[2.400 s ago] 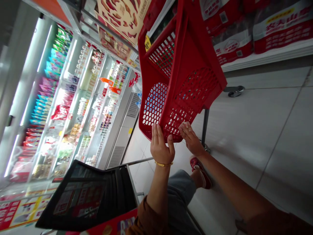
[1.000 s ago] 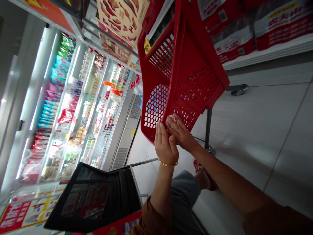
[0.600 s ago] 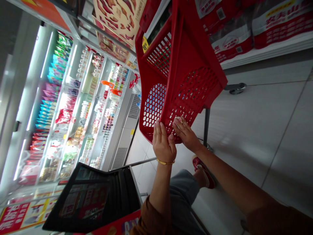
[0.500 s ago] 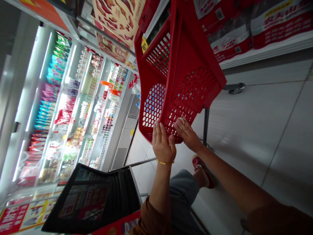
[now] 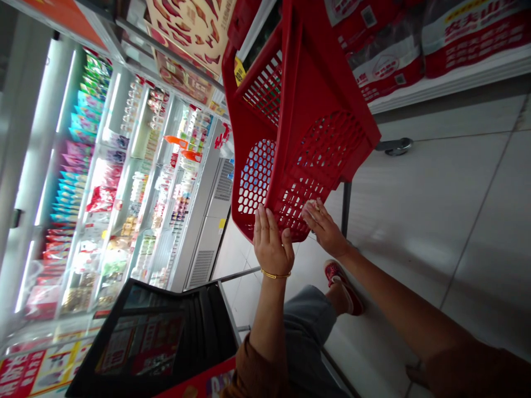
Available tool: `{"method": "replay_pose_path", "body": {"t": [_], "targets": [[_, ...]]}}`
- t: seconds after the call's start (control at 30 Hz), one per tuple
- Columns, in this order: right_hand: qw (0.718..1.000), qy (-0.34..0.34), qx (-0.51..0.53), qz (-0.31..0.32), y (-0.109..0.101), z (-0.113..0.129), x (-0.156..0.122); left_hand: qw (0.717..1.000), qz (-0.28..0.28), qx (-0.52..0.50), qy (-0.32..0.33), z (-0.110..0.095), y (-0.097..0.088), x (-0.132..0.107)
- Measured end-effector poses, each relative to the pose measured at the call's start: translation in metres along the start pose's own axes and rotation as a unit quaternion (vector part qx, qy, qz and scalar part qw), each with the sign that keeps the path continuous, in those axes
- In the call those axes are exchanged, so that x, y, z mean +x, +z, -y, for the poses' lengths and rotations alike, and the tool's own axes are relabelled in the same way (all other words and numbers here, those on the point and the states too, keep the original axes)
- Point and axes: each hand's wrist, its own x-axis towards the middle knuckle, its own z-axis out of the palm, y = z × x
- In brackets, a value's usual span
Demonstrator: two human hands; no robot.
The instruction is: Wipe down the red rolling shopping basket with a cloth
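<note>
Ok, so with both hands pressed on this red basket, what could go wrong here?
The red basket stands on a thin post, with a caster showing behind, so pressure from the left hand and right hand might roll or tip it. Fingertips could also snag in the mesh holes, and the foot is close to the post.

Shop aisle with pale tiled floor (image 5: 435, 221). Brightly lit chiller shelves (image 5: 124, 182) run well left of the fingers (image 5: 261, 221), a stocked white shelf (image 5: 448, 83) beyond them.
</note>
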Motion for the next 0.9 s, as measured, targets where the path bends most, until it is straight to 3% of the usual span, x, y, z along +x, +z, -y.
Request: {"method": "replay_pose_path", "body": {"t": [0.27, 0.43, 0.67, 0.9], "targets": [[0.998, -0.062, 0.015, -0.007, 0.003, 0.037, 0.067, 1.0, 0.0, 0.001, 0.003, 0.002, 0.0, -0.002], [0.995, -0.101, 0.022, 0.003, 0.008, 0.046, 0.101, 0.999, -0.014, -0.023, -0.019, -0.003, 0.0, 0.0], [0.994, -0.091, 0.017, 0.059, 0.01, 0.042, 0.098, 0.998, -0.021, -0.043, -0.039, -0.007, -0.001, 0.001], [0.996, -0.077, -0.016, 0.052, 0.01, 0.033, 0.081, 0.998, -0.03, -0.035, -0.032, -0.006, -0.001, 0.0]]}}
